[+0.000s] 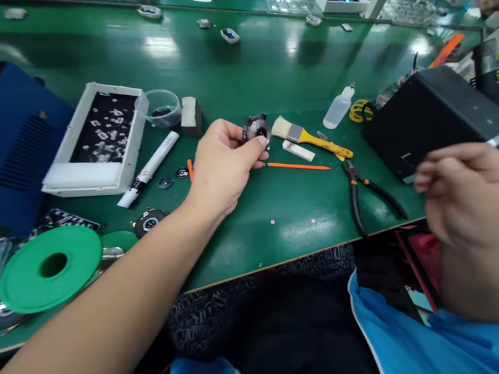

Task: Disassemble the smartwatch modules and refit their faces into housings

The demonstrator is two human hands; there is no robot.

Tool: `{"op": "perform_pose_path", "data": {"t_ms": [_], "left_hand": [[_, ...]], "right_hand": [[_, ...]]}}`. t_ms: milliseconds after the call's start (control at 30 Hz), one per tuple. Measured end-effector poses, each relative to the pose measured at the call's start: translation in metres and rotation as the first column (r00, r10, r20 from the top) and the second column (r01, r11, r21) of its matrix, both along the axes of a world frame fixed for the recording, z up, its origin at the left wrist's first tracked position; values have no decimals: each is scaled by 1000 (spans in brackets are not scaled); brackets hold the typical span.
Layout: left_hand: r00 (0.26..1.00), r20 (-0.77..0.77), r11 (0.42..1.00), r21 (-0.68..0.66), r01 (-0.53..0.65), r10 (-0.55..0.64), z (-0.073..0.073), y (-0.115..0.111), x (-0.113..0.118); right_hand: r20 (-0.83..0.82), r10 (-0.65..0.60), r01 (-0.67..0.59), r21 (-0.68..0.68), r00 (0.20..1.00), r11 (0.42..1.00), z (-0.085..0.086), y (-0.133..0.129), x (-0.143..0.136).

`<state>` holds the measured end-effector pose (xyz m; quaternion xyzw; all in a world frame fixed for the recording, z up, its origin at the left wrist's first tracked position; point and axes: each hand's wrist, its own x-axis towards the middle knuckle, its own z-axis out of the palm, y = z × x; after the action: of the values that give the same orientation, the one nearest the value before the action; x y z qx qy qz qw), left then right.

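Note:
My left hand (222, 166) grips a round, dark watch case (256, 128) between thumb and fingers above the middle of the green table (239, 245). Off to the right, my right hand (471, 197) is raised in front of a black box (431, 116), its fingers curled together. Whatever those fingers may hold is too blurred to make out. Just right of the watch case lie a brush (312, 140) with a yellow handle, a small white block (298, 150) and an orange stick (297, 166).
Black-handled pliers (355, 196) lie near the front edge. A white foam tray (133, 160), a plastic cup (165, 109), a marker (158, 157) and a green spool (22, 271) are at left. A clear bottle (338, 108) stands behind the brush. Other people's arms show across the table.

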<state>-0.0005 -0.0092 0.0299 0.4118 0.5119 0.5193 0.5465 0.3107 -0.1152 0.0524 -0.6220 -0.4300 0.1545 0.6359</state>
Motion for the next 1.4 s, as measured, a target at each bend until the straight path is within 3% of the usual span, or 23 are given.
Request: {"op": "perform_pose_path", "data": {"t_ms": [33, 67, 100, 133, 233, 267, 333, 433, 533, 633, 733, 933, 1067, 1400], "left_hand": [[1000, -7, 1000, 8, 0, 0, 0, 0, 0], [1000, -14, 1000, 14, 0, 1, 0, 0, 0], [1000, -17, 1000, 17, -2, 2, 0, 0, 0], [1000, -16, 1000, 18, -3, 3, 0, 0, 0], [1000, -1, 1000, 14, -10, 10, 0, 0, -1], [1000, 1, 1000, 11, -12, 12, 0, 0, -1], [1000, -2, 1000, 5, -18, 18, 0, 0, -2], [999, -35, 1000, -1, -3, 3, -3, 0, -3], [996, -88, 1000, 15, 16, -14, -9, -1, -5], [991, -132, 999, 36, 36, -31, -15, -2, -6], [984, -174, 997, 59, 56, -45, -17, -3, -7], [968, -241, 991, 92, 95, -70, -18, -3, -7], [962, -260, 988, 99, 116, -87, -19, -3, -7], [966, -192, 981, 56, 187, -173, -9, -6, -5]], "right_hand": [[124, 203, -188, -123, 971, 974, 3, 11, -13], [246, 413, -353, -255, 877, 900, 6, 25, -24], [374, 569, -448, -364, 733, 817, 8, 40, -34], [484, 641, -478, -428, 595, 767, 9, 56, -43], [653, 716, -347, -630, 247, 694, 7, 101, -66], [657, 734, -281, -682, 170, 675, 4, 112, -72], [654, 750, -175, -730, 103, 661, -3, 126, -80], [659, 733, -153, -717, 168, 680, -14, 130, -81], [604, 739, -301, -676, 299, 673, -20, 126, -76], [573, 687, -530, -449, 446, 719, -21, 121, -74], [568, 632, -649, -212, 527, 731, -18, 115, -78], [579, 667, -749, -139, 470, 648, -21, 107, -86], [646, 638, -773, -115, 420, 624, -24, 107, -88], [661, 643, -815, -82, 387, 574, -24, 105, -91]]}}
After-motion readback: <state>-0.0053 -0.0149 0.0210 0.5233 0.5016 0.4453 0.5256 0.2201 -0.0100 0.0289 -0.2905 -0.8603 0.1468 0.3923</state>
